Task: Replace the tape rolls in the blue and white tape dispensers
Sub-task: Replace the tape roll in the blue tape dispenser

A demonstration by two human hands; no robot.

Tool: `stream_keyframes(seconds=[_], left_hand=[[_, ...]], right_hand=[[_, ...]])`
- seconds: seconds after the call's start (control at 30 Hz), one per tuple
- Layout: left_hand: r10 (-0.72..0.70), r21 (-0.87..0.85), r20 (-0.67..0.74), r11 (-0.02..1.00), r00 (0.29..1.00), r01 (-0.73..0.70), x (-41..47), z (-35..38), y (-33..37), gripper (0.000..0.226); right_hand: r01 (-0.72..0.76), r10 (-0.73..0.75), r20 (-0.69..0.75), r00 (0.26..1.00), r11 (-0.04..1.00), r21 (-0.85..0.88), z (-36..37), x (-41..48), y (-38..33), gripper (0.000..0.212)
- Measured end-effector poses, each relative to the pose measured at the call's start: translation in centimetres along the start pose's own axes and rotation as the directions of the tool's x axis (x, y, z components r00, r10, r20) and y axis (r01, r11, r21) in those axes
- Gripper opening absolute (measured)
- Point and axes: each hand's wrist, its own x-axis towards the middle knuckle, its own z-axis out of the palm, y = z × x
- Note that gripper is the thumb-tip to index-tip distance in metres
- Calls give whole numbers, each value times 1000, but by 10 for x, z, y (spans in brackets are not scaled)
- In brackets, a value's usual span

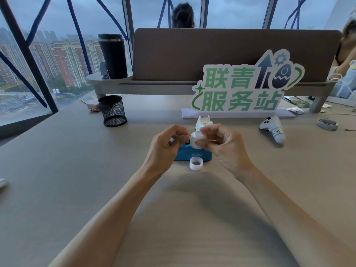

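My right hand (223, 143) grips a clear tape roll (198, 140) between thumb and fingers, held above the blue tape dispenser (194, 155) on the desk. The fingertips of my left hand (165, 145) pinch at the roll's left edge. A second clear tape roll (196, 164) lies flat on the desk just in front of the blue dispenser. The white tape dispenser (203, 121) stands behind my hands, partly hidden by them.
A black mesh pen cup (112, 110) stands at the back left, a white game controller (273, 128) at the right. A large green-lettered sign (244, 89) on a white base is behind the dispensers. A black tumbler (113, 54) sits on the shelf. People sit beyond the partition.
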Motion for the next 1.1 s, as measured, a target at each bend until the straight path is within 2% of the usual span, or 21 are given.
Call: stream_keyframes(seconds=[0.1,0.17,0.23,0.3,0.37,0.47,0.63,0.83,0.97,1.1], left_hand=[[-10,16,16,1000,1000,9,3,0,1,20],[-65,21,30,998,997,64,4,-1,1,8],[-131,18,17,991,991,131,4,-1,-1,8],[-184,-4,-26,983,983,184,6,1,-1,7],[-225,-37,-49,974,973,223,9,4,0,5],[-241,3,-62,970,968,242,11,9,-3,8],[-304,49,-81,950,949,308,12,16,-11,8],[-391,-2,-58,920,918,392,11,16,-15,13],[-400,-9,-60,916,915,400,12,16,-15,16],[-416,-21,-55,909,908,416,12,15,-14,17]], right_hand=[[103,-106,-10,994,981,-163,0,5,3,19],[205,-222,-14,975,921,-332,-1,8,9,23],[294,-319,14,948,853,-432,-1,10,16,29],[331,-355,41,934,817,-473,-1,12,21,29],[349,-370,60,927,794,-497,0,14,24,28],[351,-368,71,927,782,-515,-1,17,28,29],[288,-290,82,953,795,-534,-1,21,35,32],[209,-199,80,977,794,-571,1,22,36,27],[217,-241,45,970,761,-612,1,20,37,30],[253,-307,-4,952,791,-556,1,19,35,17]])
